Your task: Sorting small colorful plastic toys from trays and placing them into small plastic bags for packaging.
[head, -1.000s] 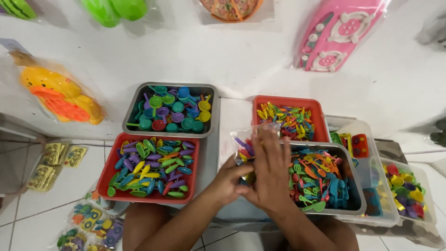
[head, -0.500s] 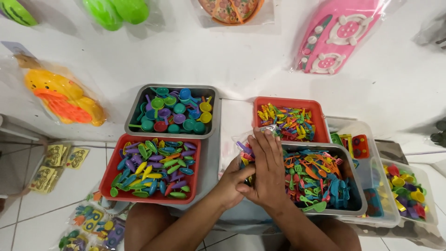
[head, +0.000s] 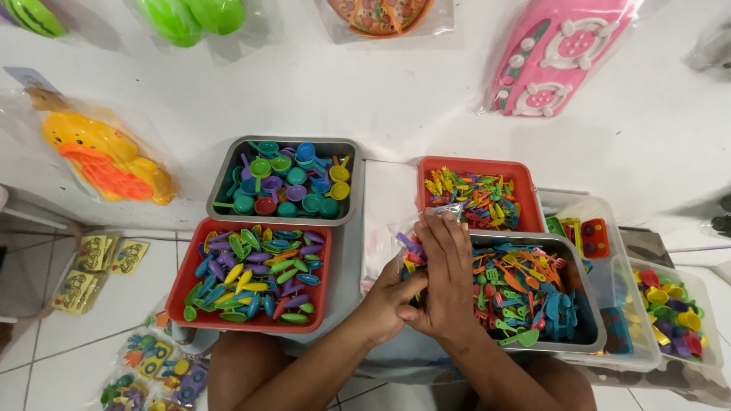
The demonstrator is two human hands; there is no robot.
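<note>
Both hands meet over the left edge of a metal tray [head: 590, 344] full of small plastic forks and spatulas. My right hand [head: 442, 278] lies on top, fingers closed over a clear plastic bag [head: 411, 236] that holds a few coloured toy pieces. My left hand [head: 387, 301] grips the same bag from below and the left. The bag's lower part is hidden under my hands.
A red tray [head: 194, 285] of coloured spoons and a metal tray [head: 221, 194] of little pans sit left. A red tray [head: 525, 183] of small cutlery is behind, clear tubs [head: 632, 358] to the right. Packaged toys hang on the wall; packets lie on the floor.
My hands have shifted slightly right and toward me with the bag; the fingers have kept working at it. The view has moved a little.
</note>
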